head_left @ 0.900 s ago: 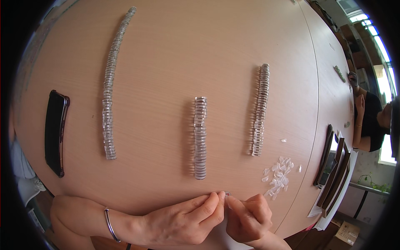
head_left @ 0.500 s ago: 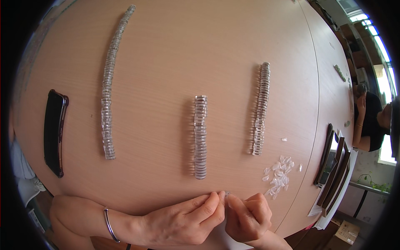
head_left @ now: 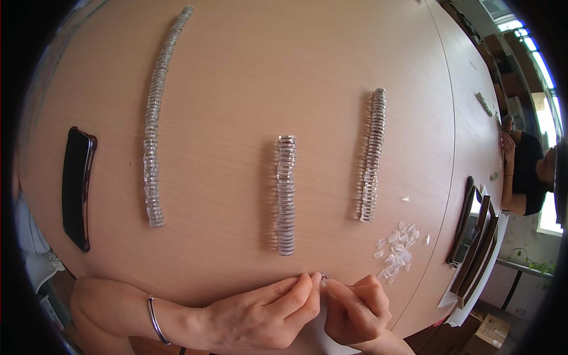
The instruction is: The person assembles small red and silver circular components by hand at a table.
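A tiny clear piece (head_left: 323,276) is pinched at the near edge of the tabletop (head_left: 236,89) by the left hand (head_left: 260,310) and right hand (head_left: 354,307), both grips shut tight, below the middle row of clear pieces (head_left: 286,195).
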Available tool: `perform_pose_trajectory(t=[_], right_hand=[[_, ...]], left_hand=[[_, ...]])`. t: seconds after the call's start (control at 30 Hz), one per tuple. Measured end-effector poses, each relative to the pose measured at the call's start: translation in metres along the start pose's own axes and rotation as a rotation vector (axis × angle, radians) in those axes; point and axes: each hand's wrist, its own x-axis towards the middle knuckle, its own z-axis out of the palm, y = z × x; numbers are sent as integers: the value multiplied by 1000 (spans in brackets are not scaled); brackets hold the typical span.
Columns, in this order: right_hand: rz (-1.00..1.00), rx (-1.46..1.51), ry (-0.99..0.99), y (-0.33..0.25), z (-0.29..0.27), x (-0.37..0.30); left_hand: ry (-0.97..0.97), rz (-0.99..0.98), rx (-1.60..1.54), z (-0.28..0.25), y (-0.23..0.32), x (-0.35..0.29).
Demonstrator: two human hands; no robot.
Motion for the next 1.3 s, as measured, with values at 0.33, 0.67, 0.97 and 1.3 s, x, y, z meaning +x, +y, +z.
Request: perform_pose_trajectory(t=[0.33, 0.67, 0.97, 1.3], right_hand=[[41, 57, -53, 1, -4, 6], [2, 26, -30, 0, -1, 5], [136, 155, 178, 1, -6, -2], [83, 159, 225, 6, -7, -2]], left_hand=[[5, -3, -24, -4, -2, 2], [-4, -32, -47, -6, -1, 1], [30, -129, -44, 14, 3, 5], [303, -243, -8, -3, -34, -7]])
